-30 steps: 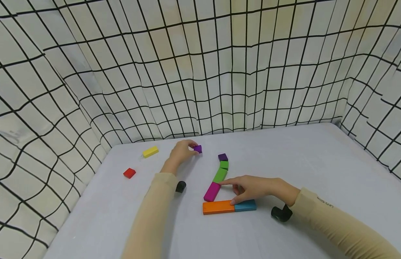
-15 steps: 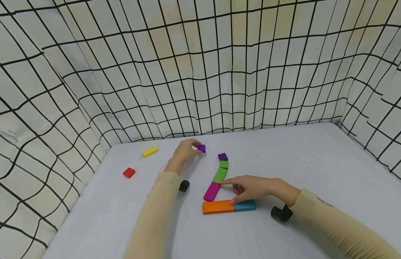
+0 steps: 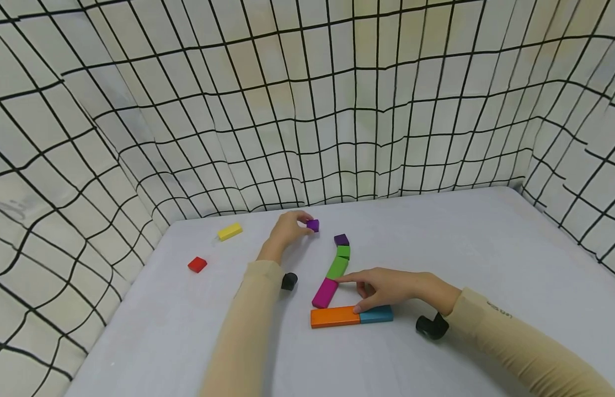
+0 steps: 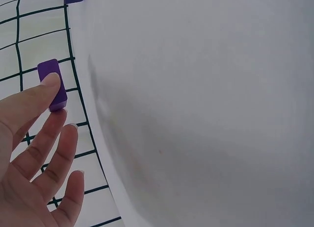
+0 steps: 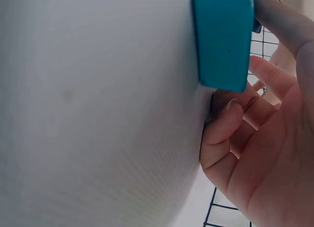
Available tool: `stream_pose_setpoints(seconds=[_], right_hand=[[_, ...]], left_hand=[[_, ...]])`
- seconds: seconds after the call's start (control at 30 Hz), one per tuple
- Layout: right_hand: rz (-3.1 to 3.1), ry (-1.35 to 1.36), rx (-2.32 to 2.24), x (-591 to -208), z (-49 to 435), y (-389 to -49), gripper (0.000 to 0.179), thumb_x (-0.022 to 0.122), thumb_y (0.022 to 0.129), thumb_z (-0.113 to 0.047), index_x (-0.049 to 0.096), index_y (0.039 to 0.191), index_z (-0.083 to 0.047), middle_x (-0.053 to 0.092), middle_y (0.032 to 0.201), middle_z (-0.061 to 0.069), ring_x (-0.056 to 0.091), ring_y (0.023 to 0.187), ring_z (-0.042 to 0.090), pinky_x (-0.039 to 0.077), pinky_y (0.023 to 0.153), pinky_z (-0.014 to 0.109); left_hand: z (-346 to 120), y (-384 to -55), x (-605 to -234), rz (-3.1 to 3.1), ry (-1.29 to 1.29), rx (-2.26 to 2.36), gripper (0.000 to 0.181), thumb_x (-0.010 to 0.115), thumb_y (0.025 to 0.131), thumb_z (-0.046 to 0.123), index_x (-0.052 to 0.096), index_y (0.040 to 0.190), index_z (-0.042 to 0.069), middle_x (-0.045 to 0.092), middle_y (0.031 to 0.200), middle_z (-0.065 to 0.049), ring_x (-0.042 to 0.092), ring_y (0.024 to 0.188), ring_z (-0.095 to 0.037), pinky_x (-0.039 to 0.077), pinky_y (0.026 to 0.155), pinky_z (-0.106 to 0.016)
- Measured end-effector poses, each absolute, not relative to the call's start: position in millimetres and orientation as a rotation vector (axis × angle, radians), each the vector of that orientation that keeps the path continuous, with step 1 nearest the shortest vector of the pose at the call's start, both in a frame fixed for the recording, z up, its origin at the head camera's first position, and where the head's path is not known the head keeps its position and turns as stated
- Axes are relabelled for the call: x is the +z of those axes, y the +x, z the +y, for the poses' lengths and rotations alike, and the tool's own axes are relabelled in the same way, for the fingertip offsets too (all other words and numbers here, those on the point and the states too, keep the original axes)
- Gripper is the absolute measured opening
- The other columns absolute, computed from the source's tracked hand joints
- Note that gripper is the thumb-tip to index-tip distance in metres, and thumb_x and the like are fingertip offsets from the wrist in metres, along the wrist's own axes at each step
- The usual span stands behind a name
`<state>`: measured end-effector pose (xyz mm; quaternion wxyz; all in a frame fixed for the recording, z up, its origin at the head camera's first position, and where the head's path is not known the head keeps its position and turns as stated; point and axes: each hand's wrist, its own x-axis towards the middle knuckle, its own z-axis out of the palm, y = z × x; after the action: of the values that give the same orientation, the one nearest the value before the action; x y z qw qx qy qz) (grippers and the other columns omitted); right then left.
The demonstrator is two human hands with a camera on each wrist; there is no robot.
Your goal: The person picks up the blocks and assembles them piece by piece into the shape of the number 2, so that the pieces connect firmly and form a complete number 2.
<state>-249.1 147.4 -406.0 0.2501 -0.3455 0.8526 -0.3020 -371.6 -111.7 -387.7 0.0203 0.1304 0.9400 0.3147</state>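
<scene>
My left hand (image 3: pixel 286 230) pinches a small purple block (image 4: pixel 60 97) between thumb and fingertips near the far side of the table. To its right, a curved row runs toward me: a dark purple block (image 3: pixel 341 240), a short green block (image 3: pixel 343 252), a longer green block (image 3: pixel 337 268) and a magenta block (image 3: pixel 324 293). Below that row lie an orange block (image 3: pixel 335 317) and a blue block (image 3: pixel 378 315), end to end. My right hand (image 3: pixel 392 285) stretches its index finger to where magenta meets green. Its thumb rests on the orange block by the blue one; its other fingers are bent.
A yellow block (image 3: pixel 230 231) lies at the far left, with a red block (image 3: pixel 197 264) nearer me. White walls with a black grid (image 3: pixel 337 121) rise behind and beside the white table (image 3: pixel 466 237). Black cameras (image 3: pixel 432 326) hang at both wrists.
My left hand has moved steadily right with the purple block, closer to the dark purple block at the far end of the row. The right hand stays in place.
</scene>
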Motion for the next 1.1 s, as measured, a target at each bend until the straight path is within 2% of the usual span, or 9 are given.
stream_pose_setpoints(seconds=[0.43,1.1], right_hand=[[2.318,-0.934,-0.825,-405,147,-248,0.068,0.078,0.093,-0.031,0.049,0.154,-0.019,0.055,0.084,-0.005,0.053,0.077,0.010,0.043,0.068,0.024],[2.306,-0.966,-0.830,-407,148,-249,0.068,0.077,0.094,-0.031,0.048,0.154,-0.018,0.054,0.084,-0.006,0.053,0.077,0.009,0.044,0.069,0.024]], left_hand=[[-101,-375,-386,2.886,0.400,0.941,0.036,0.079,0.089,0.011,0.073,0.125,0.009,0.069,0.123,-0.013,0.059,0.120,-0.030,0.045,0.103,-0.046],[-87,-377,-388,2.860,0.417,0.956,0.037,0.080,0.086,0.005,0.075,0.122,0.008,0.071,0.121,-0.014,0.062,0.118,-0.030,0.046,0.103,-0.045]])
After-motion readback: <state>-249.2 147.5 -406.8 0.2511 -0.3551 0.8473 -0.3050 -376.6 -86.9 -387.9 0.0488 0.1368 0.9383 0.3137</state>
